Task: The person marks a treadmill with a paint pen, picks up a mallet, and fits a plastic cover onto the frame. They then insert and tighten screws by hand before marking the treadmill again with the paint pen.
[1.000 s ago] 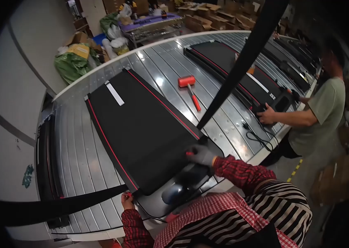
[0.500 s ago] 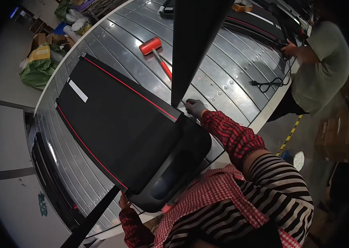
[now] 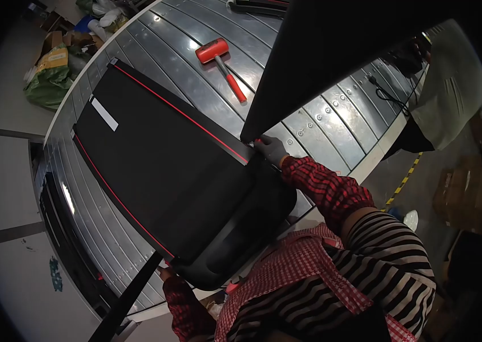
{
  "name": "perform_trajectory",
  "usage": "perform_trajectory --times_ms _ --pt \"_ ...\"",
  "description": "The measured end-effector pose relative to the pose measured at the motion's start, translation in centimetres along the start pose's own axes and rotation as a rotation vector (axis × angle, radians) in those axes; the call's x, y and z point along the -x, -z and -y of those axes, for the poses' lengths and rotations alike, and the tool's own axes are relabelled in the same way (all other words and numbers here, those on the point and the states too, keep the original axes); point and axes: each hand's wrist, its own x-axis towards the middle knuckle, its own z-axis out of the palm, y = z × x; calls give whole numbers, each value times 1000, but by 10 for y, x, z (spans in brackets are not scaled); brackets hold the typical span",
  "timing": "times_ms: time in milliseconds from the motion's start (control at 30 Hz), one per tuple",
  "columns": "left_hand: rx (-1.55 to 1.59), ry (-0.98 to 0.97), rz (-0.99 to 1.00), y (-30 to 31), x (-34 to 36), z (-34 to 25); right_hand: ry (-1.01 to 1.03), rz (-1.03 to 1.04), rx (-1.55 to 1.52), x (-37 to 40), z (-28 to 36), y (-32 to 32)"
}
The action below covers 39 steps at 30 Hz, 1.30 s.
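A black treadmill (image 3: 155, 165) with red stripes along both sides of its deck lies in front of me on the metal-slatted table. My right hand (image 3: 273, 151), in a grey glove, has its fingers closed on a small red knob (image 3: 260, 138) at the foot of the right black upright (image 3: 309, 74). My left hand (image 3: 167, 272) is at the foot of the left black upright (image 3: 130, 293), its fingers curled in beside the deck's corner and partly hidden. A red mallet (image 3: 213, 52) lies beyond the treadmill on the slats.
Another long black unit (image 3: 73, 245) lies along the table's left side. A black cord (image 3: 386, 97) is near the right edge, close to a person in a light shirt (image 3: 458, 85). Cardboard boxes (image 3: 463, 191) stand on the floor at right; bags (image 3: 53, 82) are piled at far left.
The right upright has swung outward to the right, covering more of the table there. My right hand has come in against its foot. The co-worker's hand has dropped from sight.
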Motion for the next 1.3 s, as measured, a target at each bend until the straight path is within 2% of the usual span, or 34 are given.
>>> perform_trajectory --times_ms 33,67,133,167,233,267,333,367,433,467,500,533,600,633,700,733,767,800,833,867,900,933,967,1000,1033,1067,1100,1167,1200,1233,1267,1300 --pt "385 187 5 3 2 -3 0 1 0 -1 -4 0" --pt "386 191 5 3 5 -5 -27 10 -10 -2 -7 1" --pt "784 179 121 3 13 -7 -55 27 -20 -3 -15 0" --pt "784 182 120 -1 7 -4 -62 49 -29 -4 -14 0" --pt "1145 83 368 -14 -4 -1 -73 67 -34 -4 -9 3" --pt "1140 87 369 -8 8 -15 -28 27 5 -4 -4 1" --pt "-165 35 79 7 27 -42 15 -9 42 0 -1 -2" --pt "-164 36 79 -13 -14 -20 -26 41 43 0 -1 -1" --pt "52 -338 104 -35 -91 78 -42 93 52 -10 2 7" --pt "60 -337 98 -30 -76 63 -151 232 -114 -11 0 11" --pt "476 -48 156 -25 -62 46 -256 369 -280 -14 -1 17" --pt "894 243 217 -18 -46 27 -309 569 -224 -20 10 36" --pt "843 186 209 -4 -17 -4 -301 766 -171 -42 -10 47" --pt "768 148 199 0 2 -19 -136 711 54 -44 -5 48" --pt "631 96 185 -7 37 -39 -261 621 397 -60 1 31" --pt "543 71 161 -6 42 -42 -137 519 492 -62 -15 22" --pt "554 74 158 -10 25 -31 -127 521 497 -63 -7 26" --pt "847 160 198 -17 -7 -5 -181 458 341 -58 2 32" --pt "1145 250 235 -15 -5 -4 -233 395 189 -55 16 40" --pt "1152 260 225 -17 -2 -1 -100 303 186 -47 23 41" --pt "827 128 160 -20 -2 -1 -99 312 188 -52 0 34" --pt "501 -2 99 -19 3 -8 69 369 476 -67 -33 24" --pt "509 1 101 -24 -8 2 243 416 767 -75 -53 22" --pt "145 -105 43 -31 -28 22 248 417 774 -72 -51 29" --pt "-220 -207 -17 -36 -40 33 376 365 806 -67 -46 35" --pt "-210 -203 -17 -27 -24 19 508 311 837 -66 -39 39" --pt "-107 -130 -4 -15 -6 6 512 315 840 -66 -33 40" --pt "-4 -58 6 -7 22 -19 -320 439 260 -71 -20 40" --pt "363 -55 -4 -10 28 -25 -316 438 260 -71 -21 38" --pt "729 -52 -14 -10 31 -28 -144 478 409 -72 -24 35" --pt "731 -55 -15 -31 -12 -7 29 514 555 -73 -26 32" --pt "382 -295 -162 -56 -46 40 30 515 555 -70 -13 37"
